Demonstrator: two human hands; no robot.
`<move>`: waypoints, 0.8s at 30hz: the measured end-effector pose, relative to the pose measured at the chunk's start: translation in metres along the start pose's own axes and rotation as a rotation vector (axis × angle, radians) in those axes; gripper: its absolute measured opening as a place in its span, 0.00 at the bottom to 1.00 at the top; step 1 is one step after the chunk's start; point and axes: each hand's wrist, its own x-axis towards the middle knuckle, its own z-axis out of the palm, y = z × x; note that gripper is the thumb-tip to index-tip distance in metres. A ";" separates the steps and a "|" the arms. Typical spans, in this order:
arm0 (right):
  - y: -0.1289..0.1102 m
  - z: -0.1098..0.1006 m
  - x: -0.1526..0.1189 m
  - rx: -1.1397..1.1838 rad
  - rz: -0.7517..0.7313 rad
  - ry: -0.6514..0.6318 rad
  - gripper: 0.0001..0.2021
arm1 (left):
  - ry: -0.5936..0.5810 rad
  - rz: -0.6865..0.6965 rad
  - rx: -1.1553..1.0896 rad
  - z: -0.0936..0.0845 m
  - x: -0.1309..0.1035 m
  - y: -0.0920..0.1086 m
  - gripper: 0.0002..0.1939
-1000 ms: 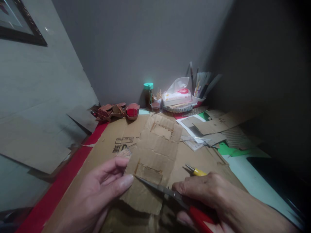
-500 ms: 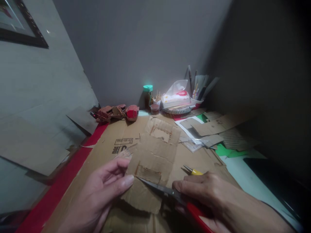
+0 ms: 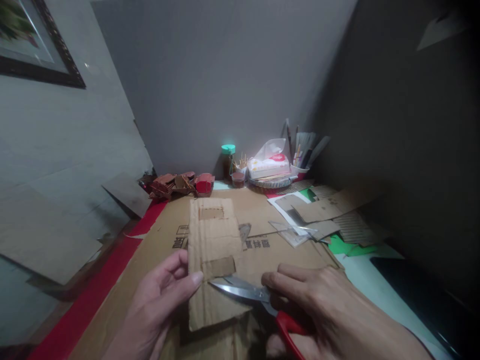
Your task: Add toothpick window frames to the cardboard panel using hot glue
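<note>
My left hand (image 3: 161,295) pinches the left edge of a cut piece of cardboard (image 3: 215,240), thumb on top and fingers behind. This piece is raised at a tilt and has two rectangular cut-outs, one near its top and one lower down. Red-handled scissors (image 3: 258,294) are in my right hand (image 3: 307,300), fingers wrapped round the handles. Their blades lie across the cardboard just below the lower cut-out, slightly parted. Whether both blades are on the same side of the piece is hard to make out.
A large cardboard sheet (image 3: 161,245) covers the table. To the right lie a clear set square (image 3: 294,232), cardboard scraps (image 3: 330,202) and a dark flat object (image 3: 408,280). Along the back stand a tissue pack (image 3: 268,165), a green-lidded jar (image 3: 228,162) and red-brown cardboard pieces (image 3: 168,185).
The held cardboard has turned more upright and shifted left, with the scissors still at its lower part. The yellow-handled tool seen beside my right hand is out of sight now.
</note>
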 end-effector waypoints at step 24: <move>0.008 0.016 -0.001 -0.652 -0.400 0.679 0.19 | 0.000 -0.044 -0.061 -0.004 0.003 -0.007 0.10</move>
